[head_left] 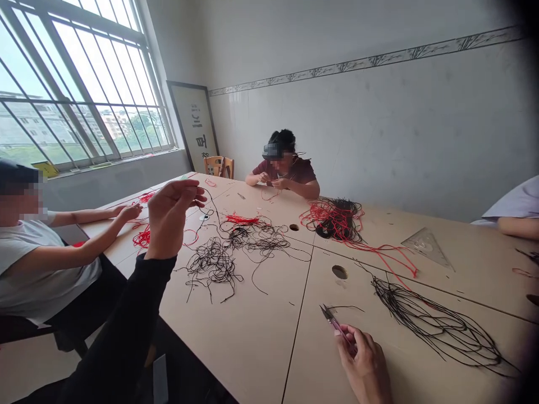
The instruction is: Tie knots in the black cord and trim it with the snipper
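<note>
Head | right hand (364, 365): snips (337, 330), tips up-left | left hand (170, 216): black cord (213, 210), probably

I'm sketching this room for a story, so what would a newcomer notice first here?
The tangles of black cord and red cord sprawled across the pale table catch the eye first, down its middle. In the foreground, the raised left hand stands out at the left, while the right hand at the bottom grips purple-handled snips. Beyond, a large barred window fills the left wall.
</note>
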Action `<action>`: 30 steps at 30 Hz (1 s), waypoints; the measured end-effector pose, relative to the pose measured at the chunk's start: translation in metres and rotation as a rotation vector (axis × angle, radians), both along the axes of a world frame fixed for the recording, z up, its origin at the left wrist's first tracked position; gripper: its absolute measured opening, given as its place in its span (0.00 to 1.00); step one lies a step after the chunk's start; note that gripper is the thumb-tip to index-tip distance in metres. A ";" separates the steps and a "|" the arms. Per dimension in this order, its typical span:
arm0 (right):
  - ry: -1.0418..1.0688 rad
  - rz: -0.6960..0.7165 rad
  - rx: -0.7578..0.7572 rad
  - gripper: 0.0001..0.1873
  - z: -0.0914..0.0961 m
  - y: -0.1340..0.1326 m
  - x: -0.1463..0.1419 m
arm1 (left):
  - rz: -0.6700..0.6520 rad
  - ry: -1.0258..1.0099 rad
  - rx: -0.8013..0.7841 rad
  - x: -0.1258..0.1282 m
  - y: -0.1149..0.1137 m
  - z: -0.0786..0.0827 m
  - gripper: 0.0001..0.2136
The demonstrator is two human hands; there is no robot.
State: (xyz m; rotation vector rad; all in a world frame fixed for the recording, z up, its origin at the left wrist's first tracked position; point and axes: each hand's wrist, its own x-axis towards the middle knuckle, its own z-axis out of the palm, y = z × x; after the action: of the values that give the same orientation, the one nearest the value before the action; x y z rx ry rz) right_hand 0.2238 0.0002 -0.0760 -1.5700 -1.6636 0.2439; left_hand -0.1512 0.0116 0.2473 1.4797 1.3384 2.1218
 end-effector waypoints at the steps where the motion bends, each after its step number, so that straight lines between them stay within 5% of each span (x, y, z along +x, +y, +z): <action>1: -0.002 -0.007 -0.005 0.32 0.000 0.000 0.000 | -0.016 0.000 -0.002 0.006 -0.006 -0.003 0.06; 5: 0.021 -0.042 -0.017 0.32 0.010 0.000 -0.002 | -0.210 -0.055 -0.192 0.030 -0.033 -0.037 0.06; 10: 0.212 -0.167 0.070 0.30 0.047 -0.035 -0.028 | -0.389 -0.153 -0.472 0.071 -0.083 -0.107 0.06; 14: 0.463 0.347 -0.298 0.30 0.074 -0.087 -0.079 | -0.559 -0.110 -0.684 0.110 -0.118 -0.145 0.07; 16: 0.484 0.608 -0.464 0.21 0.084 -0.103 -0.100 | -0.659 -0.055 -0.740 0.120 -0.126 -0.148 0.08; 18: 0.522 0.710 -0.544 0.18 0.093 -0.106 -0.108 | -0.706 0.064 -0.745 0.120 -0.129 -0.145 0.09; 22: 0.658 0.441 -0.530 0.19 0.109 -0.094 -0.092 | -0.594 0.406 -0.741 0.096 -0.127 -0.142 0.11; 26: 0.734 0.195 -0.410 0.18 0.109 -0.088 -0.066 | -0.502 0.718 -0.766 0.066 -0.125 -0.155 0.12; 30: 0.813 0.068 -0.328 0.17 0.108 -0.087 -0.057 | -0.439 0.765 -0.791 0.048 -0.123 -0.168 0.11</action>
State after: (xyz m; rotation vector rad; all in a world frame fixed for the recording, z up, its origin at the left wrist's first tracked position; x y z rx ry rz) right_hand 0.1673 -0.0872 0.0318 -1.3600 -1.0563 1.0777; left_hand -0.1030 -0.1116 0.0792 1.9729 1.5792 0.6059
